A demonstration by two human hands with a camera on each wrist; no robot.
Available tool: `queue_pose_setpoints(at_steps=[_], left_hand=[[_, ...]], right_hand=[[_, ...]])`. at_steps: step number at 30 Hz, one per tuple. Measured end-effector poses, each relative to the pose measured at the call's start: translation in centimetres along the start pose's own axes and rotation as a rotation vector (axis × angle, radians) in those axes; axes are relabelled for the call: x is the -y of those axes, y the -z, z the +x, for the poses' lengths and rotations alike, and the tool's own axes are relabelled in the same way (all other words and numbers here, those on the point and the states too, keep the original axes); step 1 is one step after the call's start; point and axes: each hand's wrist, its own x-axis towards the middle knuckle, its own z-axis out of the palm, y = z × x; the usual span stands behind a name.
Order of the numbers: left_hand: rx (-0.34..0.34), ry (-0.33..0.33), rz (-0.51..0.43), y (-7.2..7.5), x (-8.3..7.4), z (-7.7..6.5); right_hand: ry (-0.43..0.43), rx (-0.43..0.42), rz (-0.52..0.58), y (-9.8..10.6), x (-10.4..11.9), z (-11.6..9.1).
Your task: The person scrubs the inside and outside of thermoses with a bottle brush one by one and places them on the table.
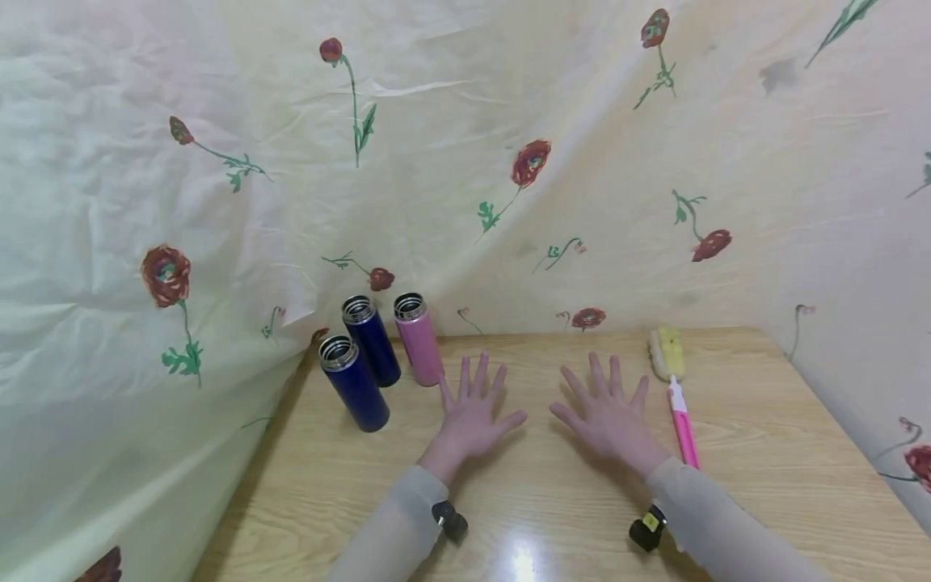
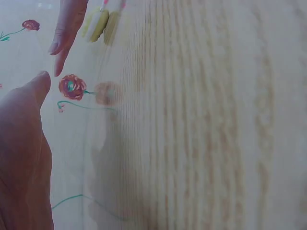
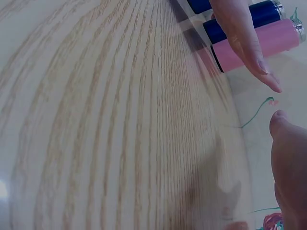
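Note:
My left hand (image 1: 471,416) is held palm down over the middle of the table with fingers spread, holding nothing. Close by its fingertips stands a pink bottle (image 1: 420,343) without a lid. Two dark blue bottles, a front one (image 1: 356,388) and a back one (image 1: 373,343), stand to its left, their steel mouths uncovered. My right hand (image 1: 609,416), also spread and holding nothing, is nearest to a brush with a pink handle (image 1: 684,432) and a yellow-and-white head (image 1: 666,354). In the right wrist view the pink bottle (image 3: 259,45) shows behind the left hand.
A wooden table (image 1: 538,517) carries everything. Behind it and along its sides hangs a pale cloth (image 1: 451,202) printed with red flowers. A small black camera is strapped to each wrist, the left camera (image 1: 451,521) and the right camera (image 1: 647,529).

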Motion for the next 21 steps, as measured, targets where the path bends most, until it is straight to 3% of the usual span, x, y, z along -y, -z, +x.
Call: queue_pose_setpoints(at_steps=[5, 8, 11, 14, 17, 21], left_hand=[[-0.003, -0.023, -0.03, 0.2, -0.2, -0.1], [-0.024, -0.021, -0.103, 0.5, -0.1, -0.3], [-0.056, -0.005, -0.258, 0.8, 0.2, -0.4], [-0.079, 0.034, -0.478, 1.2, 0.7, -0.6], [-0.105, 0.082, -0.71, 1.7, 1.1, -0.9], [-0.157, 0.12, -0.903, 2.3, 1.6, -1.3]], right_hand=[[0.022, -0.014, 0.031, 0.0, -0.1, 0.1], [0.039, -0.036, 0.066, -0.1, -0.3, 0.3], [0.061, -0.083, 0.119, -0.3, -0.5, 0.7], [0.072, -0.111, 0.222, -0.3, -1.1, 0.9], [0.025, -0.106, 0.375, -0.1, -1.9, 0.5], [-0.079, -0.138, 0.595, 0.6, -3.2, -0.1]])
